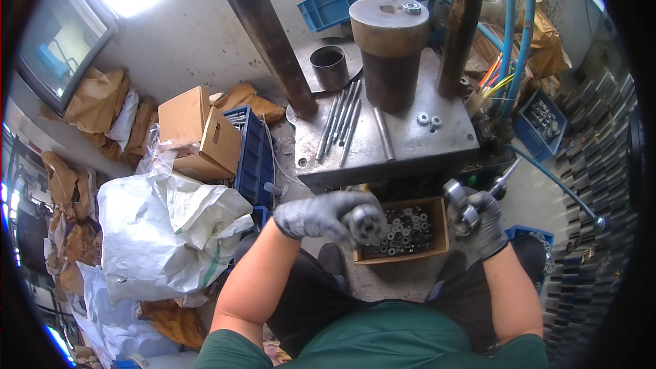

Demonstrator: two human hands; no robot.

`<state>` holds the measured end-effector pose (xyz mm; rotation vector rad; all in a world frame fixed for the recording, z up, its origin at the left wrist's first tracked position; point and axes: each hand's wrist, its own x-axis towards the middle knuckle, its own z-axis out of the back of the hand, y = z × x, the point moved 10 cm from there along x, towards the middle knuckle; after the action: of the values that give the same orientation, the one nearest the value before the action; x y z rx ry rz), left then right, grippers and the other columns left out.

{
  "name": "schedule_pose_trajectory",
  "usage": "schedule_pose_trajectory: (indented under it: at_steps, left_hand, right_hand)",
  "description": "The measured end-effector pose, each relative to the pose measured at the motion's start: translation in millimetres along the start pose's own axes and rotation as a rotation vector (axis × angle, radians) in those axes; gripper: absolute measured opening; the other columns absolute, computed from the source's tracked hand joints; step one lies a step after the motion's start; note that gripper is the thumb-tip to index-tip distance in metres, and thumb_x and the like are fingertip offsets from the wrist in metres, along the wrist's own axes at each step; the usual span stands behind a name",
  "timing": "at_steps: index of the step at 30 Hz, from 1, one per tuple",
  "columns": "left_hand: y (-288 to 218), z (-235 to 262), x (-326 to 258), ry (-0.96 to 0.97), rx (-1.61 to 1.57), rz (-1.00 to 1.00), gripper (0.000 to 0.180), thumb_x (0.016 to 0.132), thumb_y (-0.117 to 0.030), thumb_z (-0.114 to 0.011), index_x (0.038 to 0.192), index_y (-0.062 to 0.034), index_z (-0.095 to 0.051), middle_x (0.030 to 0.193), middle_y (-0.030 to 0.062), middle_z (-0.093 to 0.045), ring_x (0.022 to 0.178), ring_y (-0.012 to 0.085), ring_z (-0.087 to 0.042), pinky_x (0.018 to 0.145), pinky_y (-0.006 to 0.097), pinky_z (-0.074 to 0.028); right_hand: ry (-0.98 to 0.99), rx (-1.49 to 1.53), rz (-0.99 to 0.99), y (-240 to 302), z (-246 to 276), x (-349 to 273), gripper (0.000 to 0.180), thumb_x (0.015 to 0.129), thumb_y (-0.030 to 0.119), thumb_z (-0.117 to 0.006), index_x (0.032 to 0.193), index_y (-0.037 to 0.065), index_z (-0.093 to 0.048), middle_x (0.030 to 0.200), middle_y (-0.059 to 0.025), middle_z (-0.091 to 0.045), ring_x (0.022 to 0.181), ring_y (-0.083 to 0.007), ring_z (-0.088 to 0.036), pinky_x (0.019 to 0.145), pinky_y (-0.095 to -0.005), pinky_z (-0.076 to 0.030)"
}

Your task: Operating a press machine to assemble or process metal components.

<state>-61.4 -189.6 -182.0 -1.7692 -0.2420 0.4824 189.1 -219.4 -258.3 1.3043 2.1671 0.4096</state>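
My left hand, in a grey work glove, is closed around a round metal part with a hole or hub in its face, slightly blurred. My right hand, also gloved, grips a shiny metal piece with rounded ends. A thin metal rod sticks out beyond the right fingers; I cannot tell whether it belongs to that piece. Below and between both hands sits an open cardboard box holding many small bearings.
Ahead stands a press's metal table with rods, a loose bar, two small bearings, a ring and a thick cylinder between columns. Left are a white sack and blue crate; right, a blue bin.
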Motion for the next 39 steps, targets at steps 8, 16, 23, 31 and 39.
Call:
schedule_pose_trajectory:
  at_steps: [8, 16, 23, 31, 39]
  left_hand:
    - [-15.1, 184.5, -81.0, -1.279, 0.392, -0.031, 0.058, 0.079, 0.008, -0.077, 0.133, -0.003, -0.059, 0.117, 0.0093, -0.071, 0.105, 0.0181, -0.068, 0.09, 0.031, -0.058]
    - [21.3, 222.1, -81.5, -1.291, 0.526, 0.13, 0.075, 0.084, -0.013, -0.079, 0.154, -0.0044, -0.052, 0.103, 0.0161, -0.077, 0.074, 0.0197, -0.074, 0.069, 0.035, -0.06]
    - [-10.4, 207.2, -101.1, -1.49, 0.612, -0.182, 0.061, 0.087, -0.01, -0.077, 0.145, -0.0004, -0.058, 0.118, 0.0182, -0.071, 0.097, 0.028, -0.073, 0.081, 0.034, -0.061]
    - [17.7, 24.3, 35.4, -0.609, 0.157, -0.087, 0.058, 0.1, -0.05, -0.073, 0.134, -0.0045, -0.063, 0.118, 0.0042, -0.07, 0.097, 0.0115, -0.066, 0.085, 0.025, -0.053]
    - [52.2, -30.4, 82.7, -0.232, -0.24, 0.013, 0.065, 0.094, -0.047, -0.082, 0.138, -0.0028, -0.06, 0.119, 0.0059, -0.069, 0.113, 0.0132, -0.065, 0.099, 0.03, -0.054]
  right_hand:
    - [-0.181, -0.129, 0.098, -6.5, 17.7, 0.3, 0.035, 0.089, 0.029, -0.067, 0.113, 0.003, -0.07, 0.081, -0.013, -0.071, 0.052, -0.0175, -0.064, 0.045, -0.0252, -0.05]
    - [-0.154, -0.232, 0.071, -23.0, 8.5, 7.6, 0.037, 0.088, 0.026, -0.066, 0.117, 0.003, -0.07, 0.089, -0.0099, -0.073, 0.064, -0.0142, -0.067, 0.052, -0.0233, -0.053]
    - [-0.192, -0.443, 0.186, -23.9, 19.6, 13.2, 0.038, 0.087, 0.024, -0.07, 0.118, 0.003, -0.072, 0.1, -0.005, -0.074, 0.082, -0.0123, -0.068, 0.072, -0.0253, -0.056]
    - [0.028, -0.641, 0.181, -32.7, -29.3, 12.8, 0.037, 0.096, 0.011, -0.062, 0.131, 0.0, -0.065, 0.105, -0.0032, -0.071, 0.085, -0.0065, -0.061, 0.075, -0.0237, -0.052]
    - [0.182, -1.024, 0.472, -9.5, -68.2, -6.0, 0.064, 0.095, 0.013, -0.067, 0.153, 0.001, -0.045, 0.102, -0.0068, -0.069, 0.076, -0.0106, -0.064, 0.07, -0.027, -0.054]
